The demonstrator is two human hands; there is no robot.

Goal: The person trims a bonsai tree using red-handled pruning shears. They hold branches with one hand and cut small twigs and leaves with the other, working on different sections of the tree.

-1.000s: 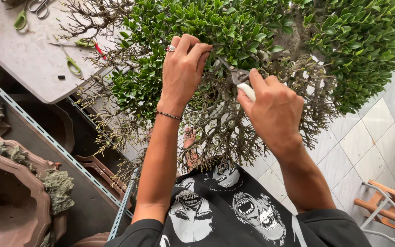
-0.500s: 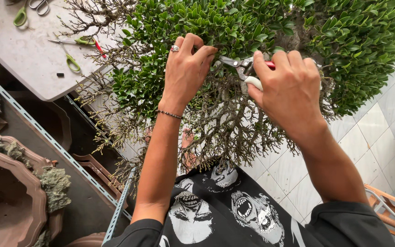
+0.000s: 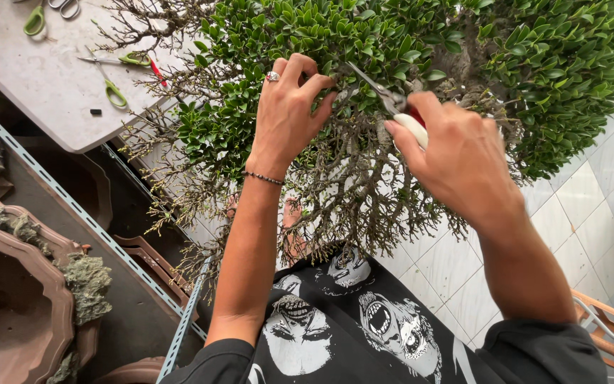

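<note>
Hiding scissors (image 3: 385,96) handles, right hand (image 3: 456,156)

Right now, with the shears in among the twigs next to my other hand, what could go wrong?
The left hand pinches foliage close to the tips of the shears that the right hand holds, so a cut could nick a fingertip. The bare twigs crowd round the blades, so the wrong shoot of the bonsai tree might get cut, or dry twigs may snap.

Shears' (image 3: 381,89) handles buried in right hand (image 3: 456,160), bonsai (image 3: 392,43) crown cut off by top edge
</note>
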